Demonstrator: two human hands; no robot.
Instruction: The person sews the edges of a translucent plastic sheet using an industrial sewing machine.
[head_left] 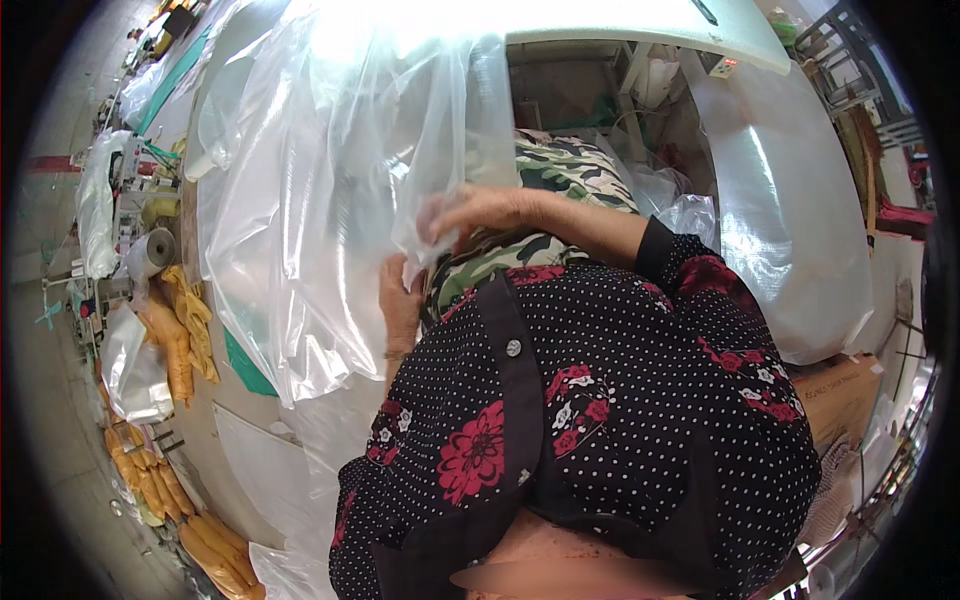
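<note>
A large clear plastic sheet (300, 200) hangs in loose folds from the table edge, down in front of me and to my left. With its fingers bent, my right hand (452, 215) grips a bunched edge of this sheet above my lap. Film covers part of its fingertips, and they are slightly blurred. Just below and to the left, my left hand (400, 305) is raised with its fingers curled at the same edge. Its fingers are partly hidden by the film. Camouflage-patterned cloth (560, 175) covers my legs under both hands.
A white worktable (640, 25) stands ahead, with a small control box (722, 66) under its edge. More clear plastic (770, 210) hangs at the right, above a cardboard box (840, 395). Orange-yellow bundles (150, 475) and a grey roll (155, 250) lie at the left.
</note>
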